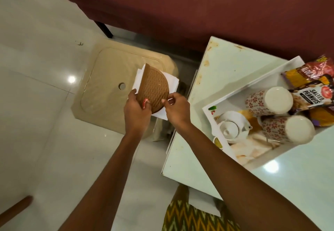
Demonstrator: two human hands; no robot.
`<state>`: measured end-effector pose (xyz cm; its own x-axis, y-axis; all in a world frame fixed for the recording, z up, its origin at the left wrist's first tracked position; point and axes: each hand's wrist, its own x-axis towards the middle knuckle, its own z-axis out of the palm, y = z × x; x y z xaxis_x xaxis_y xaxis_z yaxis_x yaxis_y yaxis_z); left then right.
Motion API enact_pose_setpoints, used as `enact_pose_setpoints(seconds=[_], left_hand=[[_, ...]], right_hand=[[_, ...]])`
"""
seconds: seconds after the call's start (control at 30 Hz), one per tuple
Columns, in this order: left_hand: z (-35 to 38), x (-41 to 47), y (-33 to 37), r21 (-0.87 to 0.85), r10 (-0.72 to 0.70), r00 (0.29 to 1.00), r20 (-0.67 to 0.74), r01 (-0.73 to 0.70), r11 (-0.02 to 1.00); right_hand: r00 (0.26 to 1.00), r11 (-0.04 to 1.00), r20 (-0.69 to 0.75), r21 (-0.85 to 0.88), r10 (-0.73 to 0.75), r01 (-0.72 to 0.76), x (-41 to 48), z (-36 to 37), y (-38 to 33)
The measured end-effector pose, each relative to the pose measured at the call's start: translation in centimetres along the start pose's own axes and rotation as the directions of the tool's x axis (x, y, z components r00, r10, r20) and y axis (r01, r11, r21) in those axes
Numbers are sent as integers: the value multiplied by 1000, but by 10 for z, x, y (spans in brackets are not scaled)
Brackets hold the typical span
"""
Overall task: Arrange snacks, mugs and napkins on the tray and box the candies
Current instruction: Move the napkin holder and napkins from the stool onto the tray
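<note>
My left hand (pixel 136 110) grips the lower edge of a brown semicircular woven-pattern napkin holder (pixel 153 89), held above a beige plastic stool. White napkins (pixel 172 81) stick out of the holder on both sides. My right hand (pixel 176 109) pinches the napkins at the holder's right edge. To the right, a white tray (pixel 227 102) on the table holds two upturned red-flowered mugs (pixel 267 102) (pixel 287 130), a white teapot (pixel 232 126) and snack packets (pixel 310 80), one of them marked salted peanuts (pixel 311 98).
The tray rests on a pale glass-topped table (pixel 222 71) at the right. A beige stool (pixel 110 86) stands on the white tiled floor under my hands. A maroon sofa (pixel 180 10) fills the top. A brown wooden piece (pixel 14 210) shows at bottom left.
</note>
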<state>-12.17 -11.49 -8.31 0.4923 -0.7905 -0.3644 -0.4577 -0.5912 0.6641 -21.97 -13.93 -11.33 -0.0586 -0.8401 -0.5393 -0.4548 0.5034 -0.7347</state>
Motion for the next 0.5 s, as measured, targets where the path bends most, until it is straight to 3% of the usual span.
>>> enact_pose_setpoints(seconds=[0.27,0.5], left_hand=[[-13,-22,13,-177,-25,989,-143,-1,984],[16,-68,33,-235,43,999,7,-40,971]], right_hand=[[993,971,37,219,-108,98,-25,-16,-20],[969,956,-200,222,-148,192,-65,-90,-2]])
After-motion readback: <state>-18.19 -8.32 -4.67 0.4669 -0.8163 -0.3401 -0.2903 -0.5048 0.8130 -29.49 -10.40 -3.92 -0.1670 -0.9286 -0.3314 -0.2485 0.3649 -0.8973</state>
